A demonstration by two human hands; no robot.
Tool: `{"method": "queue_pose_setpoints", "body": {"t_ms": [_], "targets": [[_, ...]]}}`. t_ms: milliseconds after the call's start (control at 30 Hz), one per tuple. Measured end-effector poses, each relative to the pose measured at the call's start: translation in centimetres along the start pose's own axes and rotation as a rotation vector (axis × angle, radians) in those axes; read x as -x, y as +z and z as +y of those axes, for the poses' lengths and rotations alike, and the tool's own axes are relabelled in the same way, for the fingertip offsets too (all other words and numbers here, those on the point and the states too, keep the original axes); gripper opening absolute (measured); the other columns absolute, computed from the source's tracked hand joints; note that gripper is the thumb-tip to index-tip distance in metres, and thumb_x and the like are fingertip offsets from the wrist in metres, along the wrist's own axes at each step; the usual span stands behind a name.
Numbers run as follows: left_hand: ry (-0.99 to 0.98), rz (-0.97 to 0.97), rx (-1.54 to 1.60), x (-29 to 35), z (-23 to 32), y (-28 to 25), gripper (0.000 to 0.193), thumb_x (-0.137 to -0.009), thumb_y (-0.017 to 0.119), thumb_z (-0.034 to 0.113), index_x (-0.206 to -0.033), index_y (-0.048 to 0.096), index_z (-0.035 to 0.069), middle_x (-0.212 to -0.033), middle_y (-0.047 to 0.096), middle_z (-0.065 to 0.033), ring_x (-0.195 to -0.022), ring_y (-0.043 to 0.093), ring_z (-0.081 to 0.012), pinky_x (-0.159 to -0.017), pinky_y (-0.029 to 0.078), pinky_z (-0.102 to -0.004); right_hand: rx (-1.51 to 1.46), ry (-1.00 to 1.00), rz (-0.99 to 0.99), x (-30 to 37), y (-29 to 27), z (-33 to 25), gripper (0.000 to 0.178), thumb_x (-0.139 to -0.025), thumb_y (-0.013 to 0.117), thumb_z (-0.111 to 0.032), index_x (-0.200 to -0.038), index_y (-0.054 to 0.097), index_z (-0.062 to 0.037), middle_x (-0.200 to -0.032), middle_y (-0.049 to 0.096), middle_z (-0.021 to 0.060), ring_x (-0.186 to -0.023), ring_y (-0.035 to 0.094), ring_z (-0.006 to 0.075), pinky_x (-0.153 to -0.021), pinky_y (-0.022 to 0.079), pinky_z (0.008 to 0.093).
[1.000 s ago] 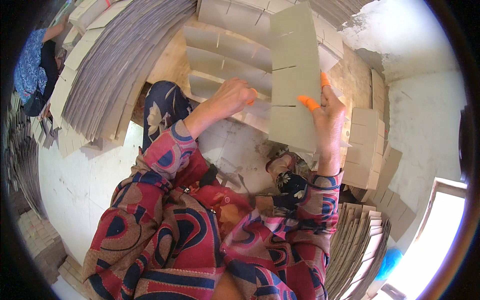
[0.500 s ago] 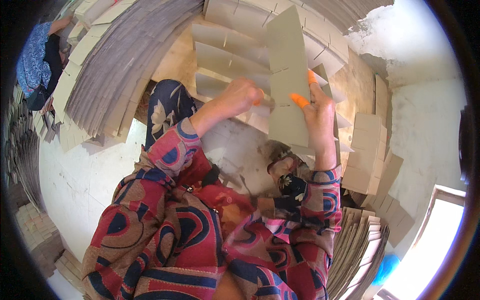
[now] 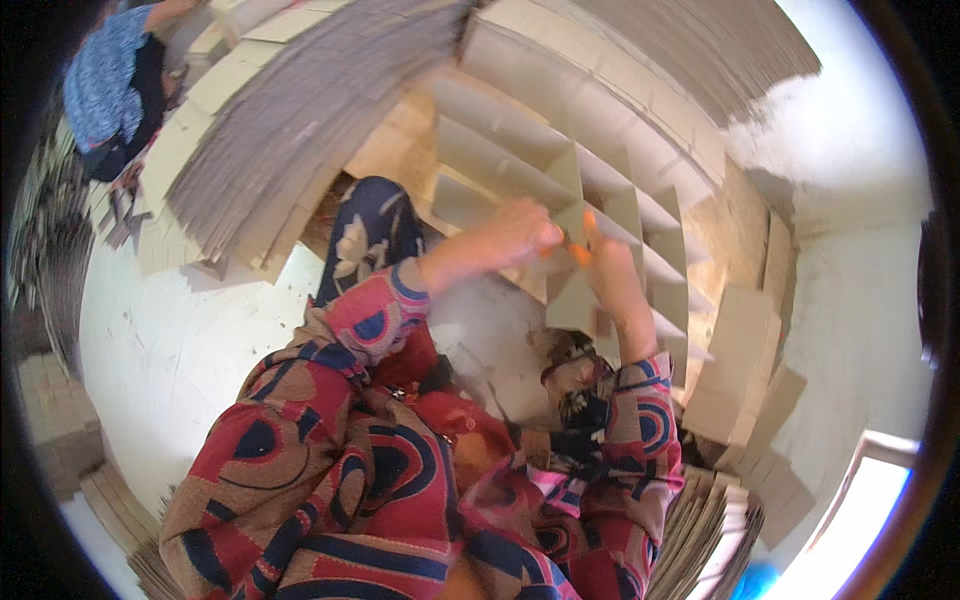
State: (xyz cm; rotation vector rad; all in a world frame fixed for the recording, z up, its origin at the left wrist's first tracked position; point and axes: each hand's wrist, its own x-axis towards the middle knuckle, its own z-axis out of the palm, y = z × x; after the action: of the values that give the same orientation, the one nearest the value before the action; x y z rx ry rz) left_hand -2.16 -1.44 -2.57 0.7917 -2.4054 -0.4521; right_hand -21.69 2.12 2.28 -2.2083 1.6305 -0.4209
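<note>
A grid of upright grey-beige cardboard divider strips (image 3: 500, 135) stands in front of me, long strips crossing others at slots. My left hand (image 3: 515, 235) is closed at the grid's near side, its orange-covered fingertips pinching a crosswise strip. Close beside it, my right hand (image 3: 612, 275) grips a slotted divider strip (image 3: 572, 295) between orange-covered thumb and finger. That strip now stands on edge among the crosswise ones. The two hands nearly touch where strips meet, and motion blur hides the exact contact.
Long rows of stacked cardboard strips (image 3: 310, 120) lie at the left, and another stack (image 3: 720, 45) is at the far right. Cardboard pieces (image 3: 735, 360) lean near the right wall. More strips (image 3: 705, 530) stand at lower right. Another person (image 3: 105, 85) works at upper left.
My right hand has lowered the raised strip into the grid and moved left. My left hand has shifted slightly right and nearer, so the hands are closer together. The view has shifted.
</note>
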Motion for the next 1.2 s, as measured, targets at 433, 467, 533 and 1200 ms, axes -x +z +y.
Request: {"method": "queue_pose_setpoints", "body": {"t_ms": [433, 467, 533, 1200], "targets": [[0.020, 0.051, 0.092, 0.9, -0.2, 0.2, 0.018, -0.071, 0.061, 0.011, -0.063, 0.046, 0.010, -0.060, 0.049, -0.0065, -0.067, 0.052, -0.0268, -0.064, 0.038, -0.0382, 0.649, 0.619, 0.611, 13.1, -10.5, 18.8, 0.045, -0.090, 0.062, -0.021, -0.130, 0.053, -0.0032, -0.123, 0.060, 0.0134, -0.115, 0.055, 0.0293, -0.094, 0.046, 0.0408], [0.018, 0.032, 0.087, 0.6, -0.2, 0.4, 0.018, -0.072, 0.061, 0.011, -0.063, 0.046, 0.010, -0.060, 0.049, -0.0064, -0.067, 0.052, -0.0267, -0.064, 0.038, -0.0380, 0.765, 0.657, 0.597, 17.9, -11.5, 22.7, 0.051, -0.088, 0.064, -0.022, -0.132, 0.050, -0.0013, -0.128, 0.056, 0.0147, -0.117, 0.053, 0.0309, -0.095, 0.045, 0.0404], [-0.058, -0.079, 0.047, 0.8, -0.3, 0.6, 0.017, -0.072, 0.062, 0.012, -0.063, 0.047, 0.010, -0.061, 0.050, -0.0071, -0.068, 0.053, -0.0267, -0.065, 0.039, -0.0377, 0.900, 0.908, 0.476, 21.2, -10.6, 24.1, 0.065, -0.084, 0.069, -0.027, -0.136, 0.043, 0.0005, -0.135, 0.050, 0.0160, -0.121, 0.050, 0.0325, -0.097, 0.044, 0.0402], [-0.113, -0.178, -0.032, 0.4, -0.1, 0.4, 0.016, -0.073, 0.062, 0.012, -0.064, 0.049, 0.008, -0.064, 0.053, -0.0098, -0.074, 0.055, -0.0284, -0.068, 0.041, -0.0404, 0.787, 0.955, 0.568, 36.8, -7.8, 40.0, 0.057, -0.089, 0.060, -0.043, -0.127, 0.053, -0.0010, -0.122, 0.059, 0.0211, -0.110, 0.057, 0.0374, -0.089, 0.046, 0.0451]]}}
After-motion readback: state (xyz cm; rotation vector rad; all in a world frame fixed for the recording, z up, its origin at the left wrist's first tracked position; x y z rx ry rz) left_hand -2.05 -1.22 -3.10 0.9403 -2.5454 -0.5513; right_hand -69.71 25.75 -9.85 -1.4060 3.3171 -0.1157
